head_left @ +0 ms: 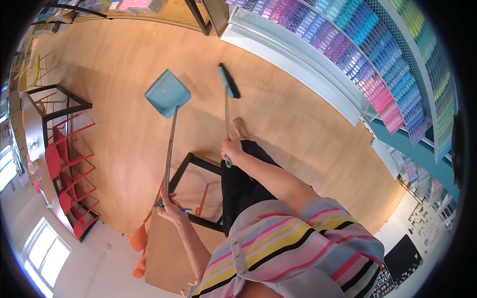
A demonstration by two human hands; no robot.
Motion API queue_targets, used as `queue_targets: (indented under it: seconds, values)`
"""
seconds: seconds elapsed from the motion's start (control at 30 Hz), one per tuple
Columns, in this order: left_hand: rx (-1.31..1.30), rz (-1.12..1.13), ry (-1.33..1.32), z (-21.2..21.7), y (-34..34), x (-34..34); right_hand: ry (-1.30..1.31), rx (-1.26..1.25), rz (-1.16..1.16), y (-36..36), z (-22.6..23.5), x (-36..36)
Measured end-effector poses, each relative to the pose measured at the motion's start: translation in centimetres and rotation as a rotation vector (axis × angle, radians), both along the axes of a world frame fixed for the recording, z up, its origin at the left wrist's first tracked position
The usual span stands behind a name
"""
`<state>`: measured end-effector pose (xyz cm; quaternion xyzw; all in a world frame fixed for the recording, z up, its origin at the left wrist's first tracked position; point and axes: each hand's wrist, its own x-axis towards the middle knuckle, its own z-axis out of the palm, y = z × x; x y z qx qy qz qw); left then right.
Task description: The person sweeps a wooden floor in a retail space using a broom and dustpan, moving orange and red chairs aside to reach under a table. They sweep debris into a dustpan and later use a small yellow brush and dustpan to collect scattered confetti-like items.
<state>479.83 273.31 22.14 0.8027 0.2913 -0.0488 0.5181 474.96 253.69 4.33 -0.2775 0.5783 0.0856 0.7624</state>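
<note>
My left hand [171, 207] is closed round the upper end of a long-handled dustpan. Its blue-green dustpan [168, 93] hangs out ahead, above or on the wooden floor; I cannot tell which. My right hand [232, 150] grips the handle of a broom [227, 111] near its rounded grey end. The broom's head, blue-green with dark bristles, is to the right of the dustpan and apart from it. Whether the bristles touch the floor is not plain. One shoe [240, 129] shows just beyond my right hand.
On the right stands a display rack [348, 54] with rows of small colourful packets. A wooden table [169, 258] with a black frame is close at my left. Red chairs [62, 154] line a long table farther left. Another wooden table [174, 15] stands at the far side.
</note>
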Motion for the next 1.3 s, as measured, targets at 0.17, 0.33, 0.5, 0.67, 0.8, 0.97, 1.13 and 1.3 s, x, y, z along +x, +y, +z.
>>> queue_targets:
  seconds: [0.17, 0.33, 0.5, 0.67, 0.8, 0.97, 1.13, 1.3]
  values:
    - [-0.023, -0.016, 0.022, -0.7, 1.8, 8.9, -0.055, 0.081, -0.111, -3.2, 6.6, -1.2]
    - [-0.070, -0.033, 0.032, -3.2, 2.2, 18.2, 0.262, -0.091, -0.401, -5.0, 3.2, -1.0]
    - [-0.064, -0.153, 0.035, -6.9, 5.4, 28.3, 0.357, -0.417, -0.331, -10.8, -4.7, 6.5]
    - [-0.066, -0.266, 0.115, -6.2, 6.4, 37.5, 0.415, -0.430, 0.013, -6.0, -9.8, 17.1]
    - [-0.007, -0.312, 0.128, -5.1, 9.1, 44.1, 0.360, -0.426, 0.164, 2.1, -4.7, 31.9]
    - [0.062, -0.409, 0.143, -5.9, 8.3, 50.1, 0.227, -0.600, 0.644, 8.6, -1.0, 36.6]
    - [0.154, -0.492, 0.143, -6.7, 6.9, 53.7, 0.003, -0.146, 0.356, 10.3, 3.5, 34.8]
    - [0.026, -0.436, 0.249, -6.3, 5.4, 55.0, 0.025, -0.138, -0.077, 12.4, 6.4, 29.8]
